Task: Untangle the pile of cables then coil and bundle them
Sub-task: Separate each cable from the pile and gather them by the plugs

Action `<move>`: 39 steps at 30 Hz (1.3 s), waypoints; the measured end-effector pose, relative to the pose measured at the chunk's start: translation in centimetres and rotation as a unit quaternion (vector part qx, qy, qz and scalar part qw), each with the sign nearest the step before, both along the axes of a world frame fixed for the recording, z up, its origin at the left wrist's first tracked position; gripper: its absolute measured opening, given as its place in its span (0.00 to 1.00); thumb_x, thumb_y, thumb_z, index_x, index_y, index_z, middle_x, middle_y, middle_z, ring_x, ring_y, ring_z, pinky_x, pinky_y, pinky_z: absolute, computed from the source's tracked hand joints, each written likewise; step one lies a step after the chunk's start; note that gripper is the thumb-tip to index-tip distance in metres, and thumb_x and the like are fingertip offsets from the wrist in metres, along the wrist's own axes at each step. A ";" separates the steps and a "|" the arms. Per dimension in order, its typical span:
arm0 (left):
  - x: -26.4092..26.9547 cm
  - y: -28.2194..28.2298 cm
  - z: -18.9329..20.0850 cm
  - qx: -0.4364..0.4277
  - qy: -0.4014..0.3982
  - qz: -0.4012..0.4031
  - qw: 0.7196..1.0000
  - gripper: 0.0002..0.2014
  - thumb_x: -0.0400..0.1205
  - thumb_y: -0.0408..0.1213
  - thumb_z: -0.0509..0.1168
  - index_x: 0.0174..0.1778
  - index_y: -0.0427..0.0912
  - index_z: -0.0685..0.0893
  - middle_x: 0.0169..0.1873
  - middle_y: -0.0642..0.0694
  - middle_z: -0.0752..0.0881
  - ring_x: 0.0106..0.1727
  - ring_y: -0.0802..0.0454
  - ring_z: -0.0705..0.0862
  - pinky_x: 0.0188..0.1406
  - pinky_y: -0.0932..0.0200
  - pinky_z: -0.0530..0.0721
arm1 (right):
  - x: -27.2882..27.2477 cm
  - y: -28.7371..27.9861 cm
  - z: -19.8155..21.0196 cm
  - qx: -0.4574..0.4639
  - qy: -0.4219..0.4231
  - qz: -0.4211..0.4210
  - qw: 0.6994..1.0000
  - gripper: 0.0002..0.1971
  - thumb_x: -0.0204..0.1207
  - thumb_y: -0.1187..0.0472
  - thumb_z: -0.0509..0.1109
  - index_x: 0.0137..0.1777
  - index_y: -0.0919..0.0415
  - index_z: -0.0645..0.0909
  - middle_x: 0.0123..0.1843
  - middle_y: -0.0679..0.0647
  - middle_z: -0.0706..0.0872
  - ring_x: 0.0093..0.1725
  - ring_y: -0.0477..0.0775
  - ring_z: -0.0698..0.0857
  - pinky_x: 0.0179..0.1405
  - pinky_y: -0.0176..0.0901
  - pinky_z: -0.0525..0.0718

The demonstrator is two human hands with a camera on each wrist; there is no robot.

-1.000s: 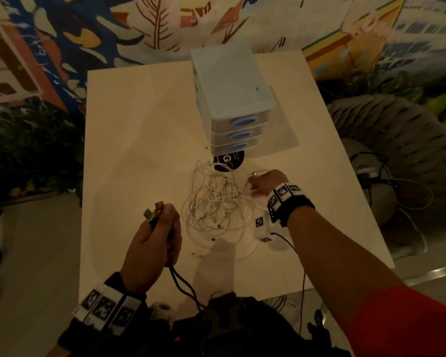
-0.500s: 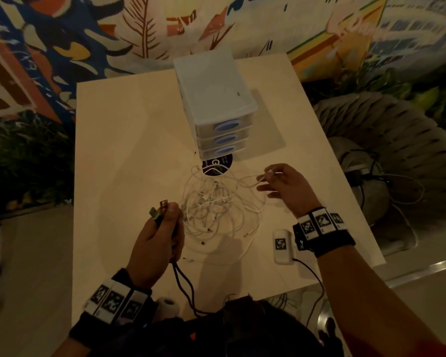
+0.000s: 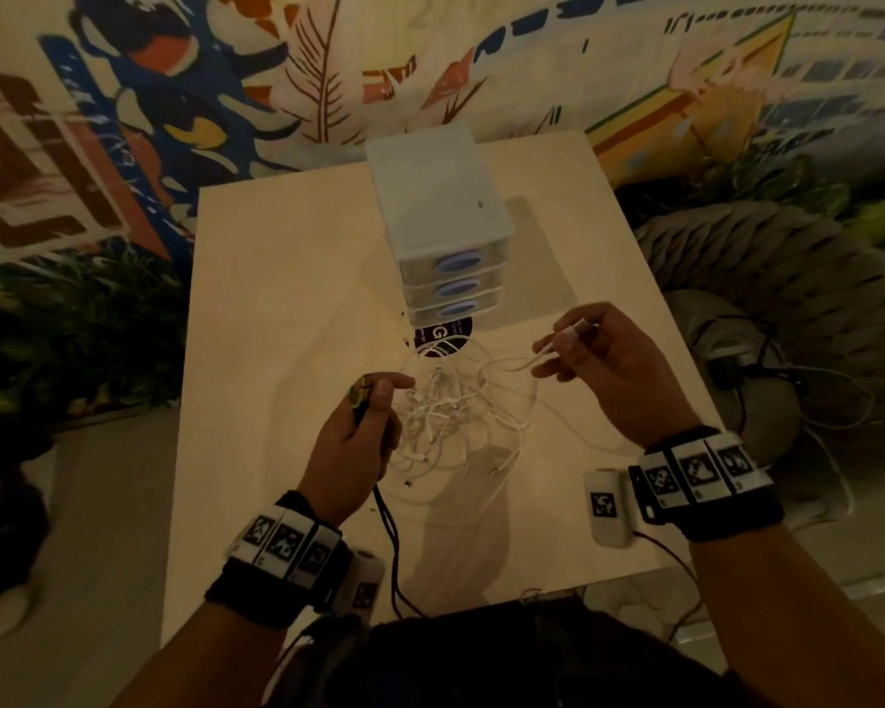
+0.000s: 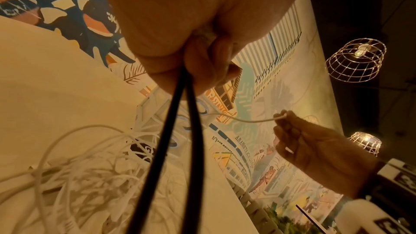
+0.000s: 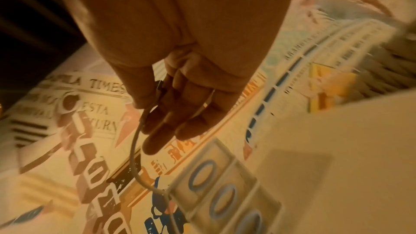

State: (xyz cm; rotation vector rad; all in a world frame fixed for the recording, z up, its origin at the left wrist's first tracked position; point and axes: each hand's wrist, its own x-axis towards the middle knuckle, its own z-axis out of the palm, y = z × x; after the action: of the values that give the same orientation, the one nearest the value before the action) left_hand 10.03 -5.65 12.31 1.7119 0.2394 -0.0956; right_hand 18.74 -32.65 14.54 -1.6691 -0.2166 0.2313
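Note:
A tangled pile of white cables [image 3: 445,416] lies on the pale table [image 3: 287,298] in front of a small drawer unit. My left hand [image 3: 351,442] is fisted round a doubled black cable [image 3: 387,534] at the pile's left edge; both strands [image 4: 178,149] drop from the fist towards the table's near edge. My right hand [image 3: 604,370] is raised to the right of the pile and pinches the plug end of one white cable [image 3: 565,342] between thumb and fingers. That white cable [image 5: 135,149] runs from the pinch back down into the pile.
A white drawer unit [image 3: 440,232] with three blue-handled drawers stands behind the pile, a dark round sticker [image 3: 443,334] at its foot. A woven grey pouf [image 3: 767,298] with loose cords sits right of the table. A painted wall runs behind, plants at left.
My right hand lifted out of the pile and drew one white cable end up and to the right. My left hand kept its grip on the black cable and shifted nearer the pile.

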 end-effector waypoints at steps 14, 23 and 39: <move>0.9 0.4 0.6 -0.014 -0.017 0.052 0.998 0.14 0.93 0.43 0.53 0.62 0.46 0.83 0.28 0.38 0.66 0.23 0.51 0.61 0.20 0.56 0.61 | 1.5 0.6 6.1 0.014 -0.093 0.060 0.994 0.05 0.88 0.64 0.62 0.55 0.53 0.75 0.46 0.58 0.90 0.42 0.63 0.91 0.43 0.49 0.85; 2.3 0.6 3.4 0.027 -0.062 0.028 0.997 0.15 0.93 0.42 0.53 0.67 0.49 0.83 0.26 0.49 0.75 0.22 0.54 0.67 0.19 0.61 0.67 | 1.9 1.9 12.0 0.025 -0.194 0.070 0.978 0.04 0.87 0.62 0.63 0.55 0.50 0.75 0.45 0.48 0.90 0.40 0.53 0.91 0.42 0.56 0.90; 2.2 0.4 7.3 0.159 -0.196 0.037 0.967 0.07 0.89 0.47 0.57 0.49 0.49 0.75 0.26 0.53 0.72 0.25 0.52 0.69 0.26 0.49 0.71 | 1.6 8.9 13.4 0.045 -0.168 0.168 0.970 0.05 0.84 0.66 0.69 0.58 0.61 0.78 0.44 0.59 0.92 0.40 0.52 0.92 0.40 0.40 0.87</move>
State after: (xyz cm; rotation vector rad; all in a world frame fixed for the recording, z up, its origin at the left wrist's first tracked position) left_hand 12.19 -5.25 19.62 1.9957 0.0220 0.3536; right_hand 20.36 -23.73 27.92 -1.5661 -0.7577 0.1878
